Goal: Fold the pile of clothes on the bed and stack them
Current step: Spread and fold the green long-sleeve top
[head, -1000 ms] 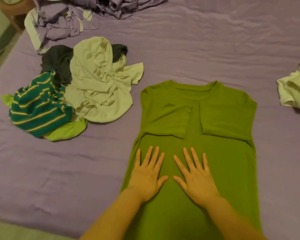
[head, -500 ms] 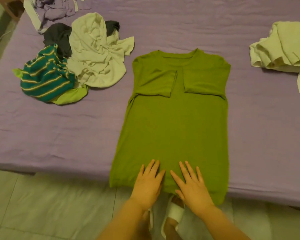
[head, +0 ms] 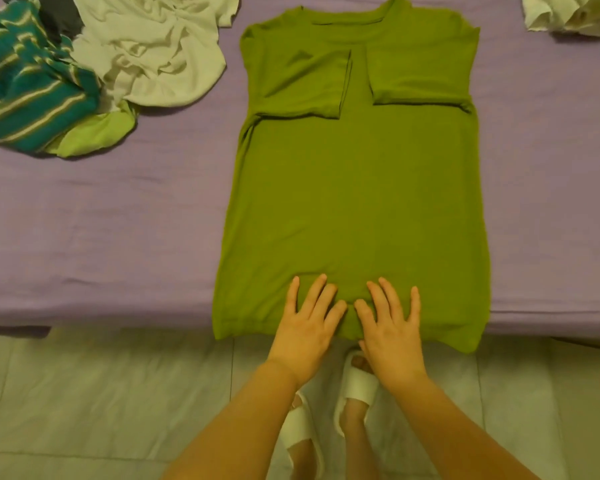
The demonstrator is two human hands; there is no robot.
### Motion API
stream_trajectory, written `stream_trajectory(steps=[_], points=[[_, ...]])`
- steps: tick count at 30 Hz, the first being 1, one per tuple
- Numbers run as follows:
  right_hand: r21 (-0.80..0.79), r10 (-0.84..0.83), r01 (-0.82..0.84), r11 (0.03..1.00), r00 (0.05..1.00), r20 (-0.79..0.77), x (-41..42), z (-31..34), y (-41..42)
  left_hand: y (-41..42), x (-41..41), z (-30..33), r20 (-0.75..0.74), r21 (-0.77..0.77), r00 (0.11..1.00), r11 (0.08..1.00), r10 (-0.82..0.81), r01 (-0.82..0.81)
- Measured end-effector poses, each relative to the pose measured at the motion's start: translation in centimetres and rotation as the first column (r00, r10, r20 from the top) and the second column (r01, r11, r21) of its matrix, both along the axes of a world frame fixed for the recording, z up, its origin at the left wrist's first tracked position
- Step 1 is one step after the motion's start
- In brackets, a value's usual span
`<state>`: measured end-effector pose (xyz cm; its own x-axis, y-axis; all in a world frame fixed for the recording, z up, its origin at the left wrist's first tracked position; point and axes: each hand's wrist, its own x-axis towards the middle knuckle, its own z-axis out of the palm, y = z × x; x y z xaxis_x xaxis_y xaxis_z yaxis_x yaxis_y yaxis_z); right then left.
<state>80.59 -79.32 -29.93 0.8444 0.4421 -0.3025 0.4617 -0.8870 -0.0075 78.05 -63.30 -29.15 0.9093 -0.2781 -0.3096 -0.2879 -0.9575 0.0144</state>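
Observation:
An olive green T-shirt [head: 357, 188] lies flat on the purple bed [head: 101, 230], both sleeves folded inward across the chest. Its hem hangs slightly over the bed's near edge. My left hand [head: 307, 318] and my right hand [head: 388, 322] lie side by side on the shirt's bottom hem, palms down, fingers straight and spread, pressing the cloth. At the upper left sits the unfolded pile: a cream garment [head: 156, 53], a teal striped garment [head: 25, 88], a lime green piece [head: 94, 133] and a dark one [head: 61, 15].
A pale folded garment [head: 568, 12] lies at the bed's upper right corner of the view. Below the bed edge is a tiled floor [head: 101, 403], with my feet in white slippers [head: 355, 386] showing between my arms.
Both hands have slid down the shirt from below the sleeves to the hem, smoothing it. The view has tipped down, so the bed edge and floor now show.

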Motion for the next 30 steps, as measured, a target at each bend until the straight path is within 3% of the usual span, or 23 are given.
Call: stream_trajectory(steps=[6,10,12,14,16,19,23,26,30], points=[[0.058,0.106,-0.112,0.992,0.989,0.1,0.2,0.3,-1.6,-0.9,0.2,-0.5,0.139,-0.032,0.988,0.997,0.073,-0.069],[0.23,0.113,-0.131,0.964,0.989,0.091,1.5,2.6,-2.2,-0.2,0.6,1.7,0.11,-0.154,0.992,0.987,0.064,-0.047],[0.341,0.062,-0.056,0.938,0.998,-0.005,2.6,3.8,-2.4,0.6,1.3,2.9,0.068,-0.242,0.996,0.969,0.066,-0.048],[0.405,0.016,0.051,0.913,0.987,-0.161,4.3,5.0,-2.8,1.3,2.5,4.3,-0.015,-0.345,0.986,0.924,0.169,-0.163],[0.407,-0.004,0.117,0.906,0.963,-0.268,6.5,5.9,-3.1,2.1,4.2,5.4,-0.089,-0.343,0.951,0.887,0.296,-0.309],[0.415,-0.127,0.263,0.871,0.937,-0.327,10.3,7.2,-2.9,2.9,7.5,7.2,-0.182,-0.421,0.838,0.729,0.514,-0.539],[0.49,-0.215,0.397,0.776,0.897,-0.386,15.5,8.8,-1.9,3.7,12.6,9.5,-0.266,-0.494,0.669,0.498,0.694,-0.713],[0.57,-0.286,0.483,0.665,0.869,-0.403,18.8,10.2,-1.1,4.1,16.1,10.7,-0.23,-0.498,0.665,0.501,0.711,-0.708],[0.581,-0.319,0.484,0.655,0.873,-0.368,22.9,11.3,-0.8,5.3,20.1,13.1,-0.211,-0.533,0.741,0.561,0.637,-0.634]])
